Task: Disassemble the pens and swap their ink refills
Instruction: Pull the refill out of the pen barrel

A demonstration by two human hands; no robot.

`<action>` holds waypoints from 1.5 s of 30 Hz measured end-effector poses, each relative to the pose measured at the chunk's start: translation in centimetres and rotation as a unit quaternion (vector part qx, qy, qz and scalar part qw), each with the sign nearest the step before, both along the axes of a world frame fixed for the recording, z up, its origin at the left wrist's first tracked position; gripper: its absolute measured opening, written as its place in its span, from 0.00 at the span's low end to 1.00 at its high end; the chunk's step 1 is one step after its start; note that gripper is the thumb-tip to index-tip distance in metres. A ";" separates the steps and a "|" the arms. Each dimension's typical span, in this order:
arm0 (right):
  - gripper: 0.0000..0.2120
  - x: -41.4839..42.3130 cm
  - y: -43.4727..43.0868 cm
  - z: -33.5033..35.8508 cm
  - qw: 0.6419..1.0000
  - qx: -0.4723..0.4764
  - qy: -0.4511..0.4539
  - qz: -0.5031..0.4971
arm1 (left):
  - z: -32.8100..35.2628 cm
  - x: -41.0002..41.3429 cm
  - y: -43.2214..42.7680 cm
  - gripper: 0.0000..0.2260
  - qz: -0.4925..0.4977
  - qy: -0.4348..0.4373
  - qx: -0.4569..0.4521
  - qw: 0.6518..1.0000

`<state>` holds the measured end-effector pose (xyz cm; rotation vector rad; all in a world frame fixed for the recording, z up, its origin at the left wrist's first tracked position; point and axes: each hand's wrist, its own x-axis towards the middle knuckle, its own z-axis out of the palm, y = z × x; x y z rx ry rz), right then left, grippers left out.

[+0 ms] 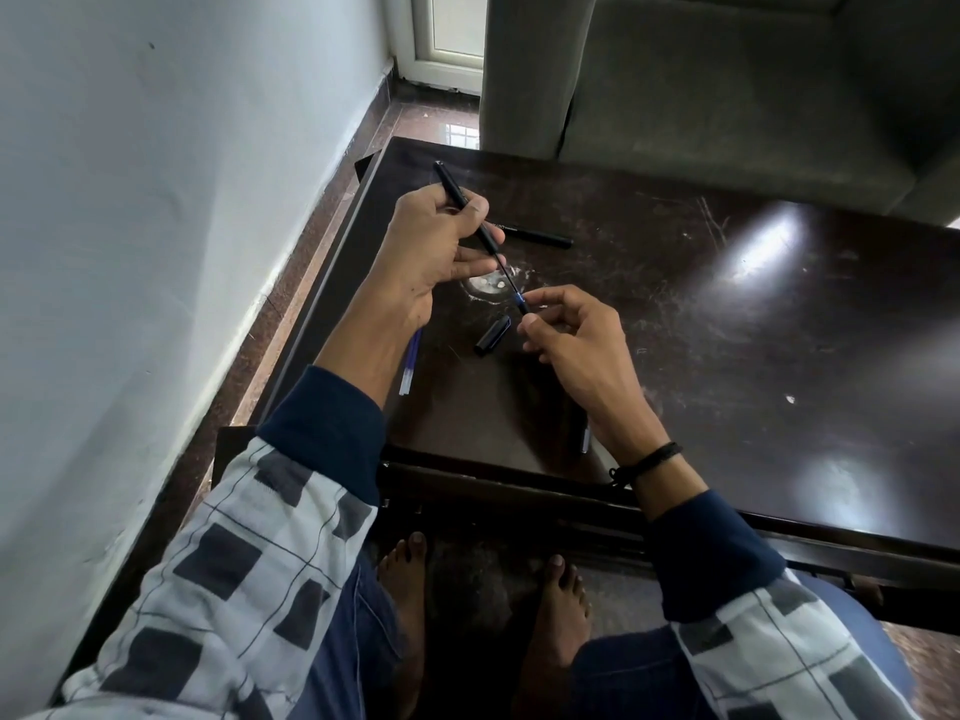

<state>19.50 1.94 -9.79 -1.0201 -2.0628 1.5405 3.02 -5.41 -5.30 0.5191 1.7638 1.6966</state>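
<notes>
The job looks partly done: a cap (492,335) lies off in the middle, loose blue refills (410,366) lie at the left, but the other pen (535,236) above looks whole. The left hand (431,252) grips a pen (452,187) in the upper middle. Just below it, the right hand (571,335) pinches the end of the refill (511,285) sticking out of that pen.

Black pen (457,192) up here, a flash of blue on its refill (519,302). Black cap (492,343) on my dark brown tabletop (727,330), streaked with pale scratches. Blue-and-white refills (410,366) alongside. My sleeves (218,589): white with grey checks, navy cuffs (332,433). Black band (649,459) on my wrist.
</notes>
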 end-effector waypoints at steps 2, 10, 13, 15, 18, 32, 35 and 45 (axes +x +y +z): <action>0.09 0.0 0.0 0.0 1.000 0.002 -0.001 0.001 | 0.0 0.0 0.0 0.04 0.001 0.002 0.000 1.000; 0.09 0.0 0.1 0.0 1.000 0.010 -0.008 0.012 | 0.0 0.1 0.0 0.06 0.001 0.009 -0.006 1.000; 0.09 0.1 0.1 0.0 1.000 0.013 -0.014 0.017 | 0.0 0.1 0.0 0.07 0.001 0.013 -0.010 1.000; 0.09 0.0 0.1 0.0 1.000 0.014 -0.015 0.018 | 0.0 0.1 0.0 0.07 0.000 0.017 -0.013 1.000; 0.09 0.0 0.1 -0.1 1.000 0.017 -0.016 0.016 | 0.0 0.1 0.0 0.08 -0.003 0.017 -0.015 1.000; 0.06 -0.2 -0.4 -0.3 0.999 0.026 -0.021 0.012 | -0.3 -0.6 0.2 0.05 -0.008 0.015 -0.010 1.000; 0.07 -0.2 -0.4 -0.2 0.999 0.028 -0.023 0.014 | -0.2 -0.6 0.2 0.06 -0.009 0.017 -0.010 1.000; 0.12 -0.1 -0.3 -0.2 0.999 0.034 -0.022 0.020 | 0.0 -0.5 0.1 0.04 0.000 0.017 -0.009 1.000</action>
